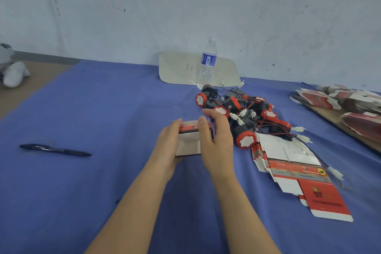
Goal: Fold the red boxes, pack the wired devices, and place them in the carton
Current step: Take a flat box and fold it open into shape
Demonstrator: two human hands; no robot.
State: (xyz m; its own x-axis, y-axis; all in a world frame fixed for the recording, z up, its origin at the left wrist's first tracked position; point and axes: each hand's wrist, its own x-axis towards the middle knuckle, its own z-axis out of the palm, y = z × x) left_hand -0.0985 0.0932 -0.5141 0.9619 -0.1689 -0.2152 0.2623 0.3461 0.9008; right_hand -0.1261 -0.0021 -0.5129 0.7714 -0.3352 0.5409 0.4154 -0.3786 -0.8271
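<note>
Blue cloth [103, 99]: both hands [171, 144] clasp red box [189, 140]

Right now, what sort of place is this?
Probably a small packing workstation: a pile of wired devices lies on the blue cloth, flat red boxes are stacked beside it, and the left hand and right hand hold a box.

Blue cloth-covered table [103, 99] — on it a dark pen [55, 150], clear plastic water bottle [206, 64], heaped black-and-red wired devices [245, 130], flat red-and-white box blanks [288, 154].
</note>
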